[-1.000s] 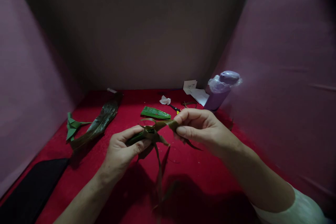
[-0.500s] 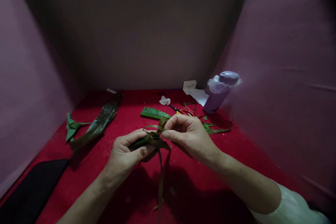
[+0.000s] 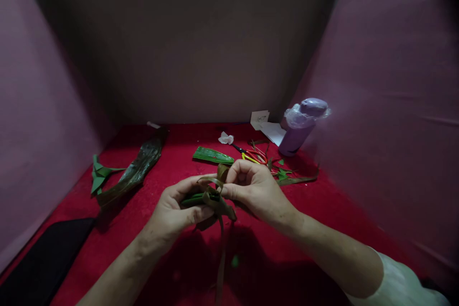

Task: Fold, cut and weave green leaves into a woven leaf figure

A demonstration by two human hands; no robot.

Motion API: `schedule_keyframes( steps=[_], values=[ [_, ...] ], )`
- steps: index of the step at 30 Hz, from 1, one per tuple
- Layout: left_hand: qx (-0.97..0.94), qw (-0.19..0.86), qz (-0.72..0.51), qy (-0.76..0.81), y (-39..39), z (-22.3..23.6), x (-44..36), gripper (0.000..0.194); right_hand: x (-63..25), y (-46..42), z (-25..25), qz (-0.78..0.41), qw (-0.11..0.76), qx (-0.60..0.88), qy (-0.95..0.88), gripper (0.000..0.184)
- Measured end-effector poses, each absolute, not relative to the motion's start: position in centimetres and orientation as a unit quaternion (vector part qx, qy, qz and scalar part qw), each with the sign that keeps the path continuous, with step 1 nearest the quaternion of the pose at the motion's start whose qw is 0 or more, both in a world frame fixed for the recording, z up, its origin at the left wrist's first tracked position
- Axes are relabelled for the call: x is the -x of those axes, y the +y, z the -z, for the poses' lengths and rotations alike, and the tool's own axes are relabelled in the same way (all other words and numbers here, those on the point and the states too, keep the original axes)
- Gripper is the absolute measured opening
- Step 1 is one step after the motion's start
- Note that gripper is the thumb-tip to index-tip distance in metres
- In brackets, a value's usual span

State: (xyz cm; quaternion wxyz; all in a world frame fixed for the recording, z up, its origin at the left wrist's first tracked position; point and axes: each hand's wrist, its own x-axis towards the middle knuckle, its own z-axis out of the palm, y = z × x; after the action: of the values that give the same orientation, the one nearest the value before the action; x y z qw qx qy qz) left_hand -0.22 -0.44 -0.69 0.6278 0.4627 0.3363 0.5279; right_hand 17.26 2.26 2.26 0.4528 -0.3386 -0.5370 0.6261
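Note:
A folded bundle of green and brownish leaf strips [image 3: 219,204] is held above the red cloth. My left hand [image 3: 181,208] grips its left side, thumb in front and fingers behind. On the right, my right hand [image 3: 247,184] pinches a narrow brownish leaf strip [image 3: 211,180] that loops over the top of the bundle. A long thin strip end [image 3: 221,263] hangs down from below it. The fingertips of my right hand partly hide where the strip enters the bundle.
On the red cloth [image 3: 186,138] lie a flat green leaf piece [image 3: 213,155], scissors [image 3: 255,156], leaf scraps [image 3: 283,176], crumpled tissue [image 3: 225,138] and white cards [image 3: 272,132]. A purple bottle [image 3: 296,138] stands right. Left are a folded leaf shape [image 3: 98,174], a long dark leaf [image 3: 134,167] and a black object [image 3: 50,258].
The bundle has tilted and dropped slightly in my left hand, showing more green inside. My right hand has shifted a little, still pinching the strip, and the loop looks smaller.

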Motion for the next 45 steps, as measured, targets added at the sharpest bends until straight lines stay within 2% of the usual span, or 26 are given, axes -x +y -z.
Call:
schedule_keyframes(
  steps=[3, 6, 12, 19, 23, 28, 34, 40, 45],
  values=[
    [-0.454, 0.647, -0.520, 0.325, -0.4, 0.3, 0.1, 0.044, -17.2, 2.3, -2.2, -0.635, 0.449, 0.356, -0.518, 0.042],
    [-0.438, 0.658, -0.521, 0.321, -0.4, 0.3, 0.0, 0.040, -17.2, 2.5, -2.1, -0.648, 0.419, 0.363, -0.522, 0.044],
    [-0.421, 0.667, -0.529, 0.312, -0.6, 0.2, 0.0, 0.029, -17.5, 2.8, -2.0, -0.702, 0.375, 0.285, -0.535, 0.031],
    [-0.411, 0.664, -0.534, 0.324, -0.9, -0.4, -0.5, 0.028, -17.5, 2.8, -2.4, -0.753, 0.337, 0.259, -0.502, 0.030],
    [-0.389, 0.650, -0.557, 0.341, -1.1, -0.4, -0.7, 0.028, -17.7, 2.9, -2.5, -0.744, 0.337, 0.242, -0.524, 0.024],
    [-0.402, 0.647, -0.575, 0.298, -0.7, 0.1, -0.1, 0.025, -18.6, 3.5, -3.2, -0.702, 0.291, 0.233, -0.607, 0.021],
    [-0.418, 0.645, -0.563, 0.302, -0.3, 0.4, 0.2, 0.025, -18.8, 3.6, -3.6, -0.682, 0.328, 0.242, -0.607, 0.019],
    [-0.402, 0.664, -0.524, 0.351, -0.8, -0.6, -0.1, 0.031, -18.4, 3.3, -3.3, -0.654, 0.399, 0.309, -0.563, 0.034],
    [-0.395, 0.655, -0.533, 0.362, -0.6, -0.7, 0.0, 0.033, -18.1, 2.7, -3.3, -0.586, 0.437, 0.348, -0.587, 0.028]
  ],
)
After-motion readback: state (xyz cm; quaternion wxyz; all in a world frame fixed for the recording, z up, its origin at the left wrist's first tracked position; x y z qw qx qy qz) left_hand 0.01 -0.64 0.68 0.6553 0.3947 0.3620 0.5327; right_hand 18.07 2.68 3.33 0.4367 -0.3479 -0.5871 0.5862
